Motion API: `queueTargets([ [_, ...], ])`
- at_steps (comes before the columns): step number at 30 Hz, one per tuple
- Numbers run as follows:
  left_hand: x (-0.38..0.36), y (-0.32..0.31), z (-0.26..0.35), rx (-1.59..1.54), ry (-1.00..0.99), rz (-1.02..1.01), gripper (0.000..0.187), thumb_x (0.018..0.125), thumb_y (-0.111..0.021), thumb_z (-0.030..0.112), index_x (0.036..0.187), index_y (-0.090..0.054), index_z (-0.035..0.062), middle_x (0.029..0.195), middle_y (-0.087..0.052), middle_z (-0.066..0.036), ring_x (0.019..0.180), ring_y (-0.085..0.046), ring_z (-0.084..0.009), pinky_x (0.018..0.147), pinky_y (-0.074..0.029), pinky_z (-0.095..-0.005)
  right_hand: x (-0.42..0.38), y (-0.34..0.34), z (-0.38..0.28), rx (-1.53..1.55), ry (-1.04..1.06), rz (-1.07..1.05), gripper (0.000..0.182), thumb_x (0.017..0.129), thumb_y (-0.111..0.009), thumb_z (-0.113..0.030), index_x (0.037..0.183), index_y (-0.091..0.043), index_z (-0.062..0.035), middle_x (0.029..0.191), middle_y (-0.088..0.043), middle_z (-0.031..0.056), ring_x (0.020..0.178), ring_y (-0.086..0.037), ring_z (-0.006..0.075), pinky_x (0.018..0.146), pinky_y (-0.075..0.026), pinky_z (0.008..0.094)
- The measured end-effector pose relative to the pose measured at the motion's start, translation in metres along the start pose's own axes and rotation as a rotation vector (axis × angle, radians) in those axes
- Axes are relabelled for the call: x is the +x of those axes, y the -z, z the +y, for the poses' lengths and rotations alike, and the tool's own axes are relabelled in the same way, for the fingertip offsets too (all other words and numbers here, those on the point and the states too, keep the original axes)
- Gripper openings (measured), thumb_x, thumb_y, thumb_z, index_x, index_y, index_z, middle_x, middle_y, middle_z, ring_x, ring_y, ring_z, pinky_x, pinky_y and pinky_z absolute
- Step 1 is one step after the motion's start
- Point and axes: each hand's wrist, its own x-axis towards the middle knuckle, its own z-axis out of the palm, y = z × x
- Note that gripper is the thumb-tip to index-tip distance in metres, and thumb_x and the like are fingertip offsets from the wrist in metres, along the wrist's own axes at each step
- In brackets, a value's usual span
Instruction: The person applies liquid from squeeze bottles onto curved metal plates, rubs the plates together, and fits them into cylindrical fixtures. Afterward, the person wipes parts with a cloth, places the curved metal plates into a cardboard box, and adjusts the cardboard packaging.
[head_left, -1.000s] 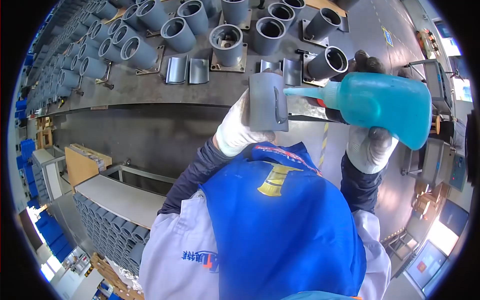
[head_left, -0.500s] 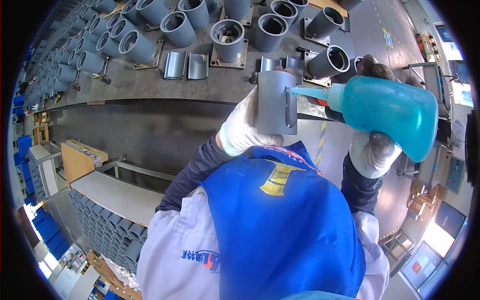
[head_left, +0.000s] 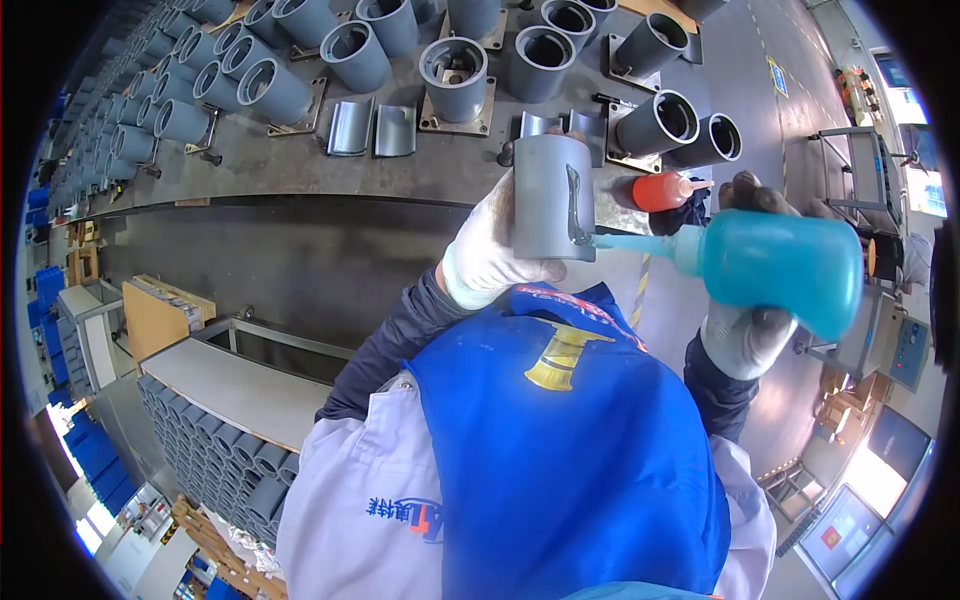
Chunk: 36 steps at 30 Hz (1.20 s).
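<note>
Gloved in white, my left hand (head_left: 492, 245) is wrapped round a grey curved part (head_left: 541, 200) and holds it upright over the bench's front edge. A dark glossy line of fluid (head_left: 573, 205) runs down the right side of that part. My right hand (head_left: 745, 330), in a white glove with dark fingertips, grips a squeeze bottle of teal liquid (head_left: 785, 268), lying sideways. Its thin nozzle points left, and the tip touches or nearly touches the lower end of the line. Some right fingers are hidden behind the bottle.
Grey cylinders (head_left: 455, 85), several on square metal plates, stand across the dark bench (head_left: 270, 170). Curved shell pieces (head_left: 396, 132) lie near its front edge. A red bottle (head_left: 660, 191) lies right of the held part. Stacked grey tubes (head_left: 225, 440) are at lower left.
The teal bottle has moved down, its nozzle passing from the top of the line to the bottom. The red bottle and a cylinder behind it now show more fully.
</note>
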Motion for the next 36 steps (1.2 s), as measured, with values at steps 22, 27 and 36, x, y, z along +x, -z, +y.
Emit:
queueTargets([
  [22, 0.0, 0.02, -0.021, -0.041, 0.06, 0.049, 0.099, 0.062, -0.089, 0.012, 0.145, -0.036, 0.0026, 0.127, -0.054, -0.004, 0.112, -0.054, -0.0139, 0.097, -0.045, -0.031, -0.003, 0.05, 0.083, 0.708, -0.612, 0.403, 0.06, 0.092, -0.067, -0.041, 0.132, -0.046, -0.0019, 0.125, -0.059, 0.0196, 0.118, -0.057, 0.0411, 0.09, -0.055, 0.048],
  [27, 0.004, 0.021, -0.027, 0.074, 0.05, -0.001, 0.099, 0.061, -0.09, 0.014, 0.145, -0.037, 0.0027, 0.125, -0.055, -0.003, 0.111, -0.054, -0.0133, 0.097, -0.045, -0.0309, 0.018, 0.015, 0.034, 0.571, -0.292, 0.273, 0.077, 0.09, -0.069, -0.042, 0.143, -0.036, 0.0023, 0.141, -0.048, 0.0224, 0.131, -0.047, 0.0427, 0.109, -0.043, 0.0559],
  [36, 0.006, 0.015, -0.019, 0.042, 0.099, -0.011, 0.105, 0.06, -0.092, 0.015, 0.147, -0.035, 0.0028, 0.127, -0.055, -0.004, 0.113, -0.054, -0.0135, 0.099, -0.045, -0.031, 0.004, 0.008, 0.015, -0.36, -0.112, 0.194, 0.094, 0.078, -0.08, -0.04, 0.149, -0.03, -0.005, 0.144, -0.046, 0.0206, 0.131, -0.048, 0.0364, 0.111, -0.04, 0.0536],
])
